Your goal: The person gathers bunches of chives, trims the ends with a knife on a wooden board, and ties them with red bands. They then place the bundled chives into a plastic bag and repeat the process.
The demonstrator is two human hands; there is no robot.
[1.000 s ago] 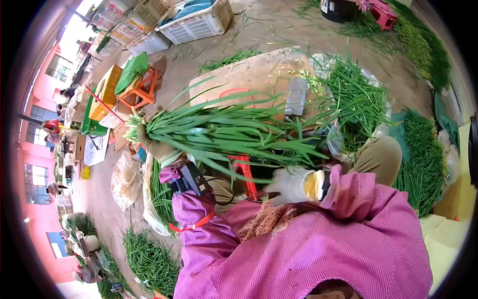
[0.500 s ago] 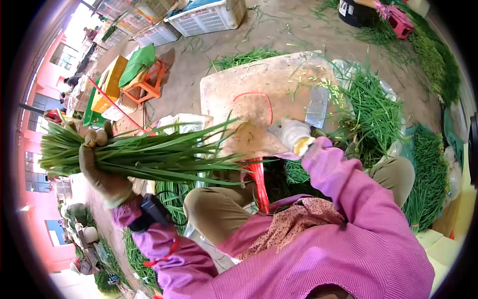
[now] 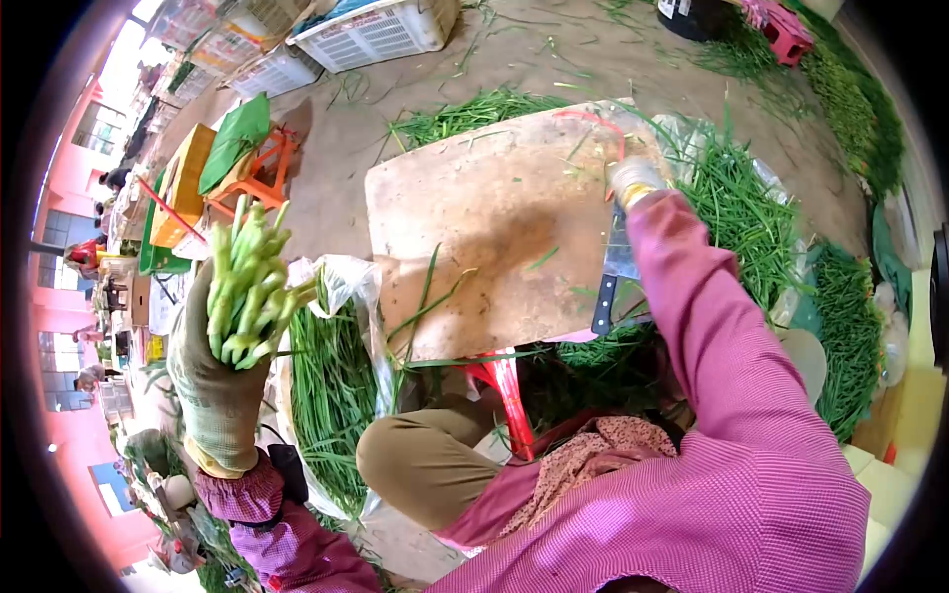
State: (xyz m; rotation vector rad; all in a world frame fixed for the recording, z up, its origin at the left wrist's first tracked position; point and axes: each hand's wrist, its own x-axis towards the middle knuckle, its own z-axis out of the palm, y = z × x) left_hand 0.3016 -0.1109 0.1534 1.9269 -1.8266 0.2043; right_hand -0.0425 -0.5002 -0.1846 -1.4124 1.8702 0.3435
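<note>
My left hand (image 3: 213, 381), in a knitted glove, is closed around a bunch of garlic chives (image 3: 242, 296); their pale cut stem ends point up toward me. My right hand (image 3: 638, 180), gloved as well, is at the far right of the wooden board (image 3: 474, 237), low over its surface. Its fingers are mostly hidden behind the cuff and smeared by motion. A red strip (image 3: 598, 117) curves beside that hand. Under the right forearm lies a knife (image 3: 605, 296), its black handle toward me and its blade partly covered.
Loose green leaves in a plastic bag (image 3: 736, 208) stand right of the board. Another open bag of chives (image 3: 336, 395) is by my left knee. Tied green bunches (image 3: 845, 336) lie far right. An orange stool (image 3: 272, 163) and white crates (image 3: 376, 35) stand beyond.
My right hand has moved away across the board to its far right, the red strip shifting with it. Small cut bits have left the board. My left hand has turned the bunch upright.
</note>
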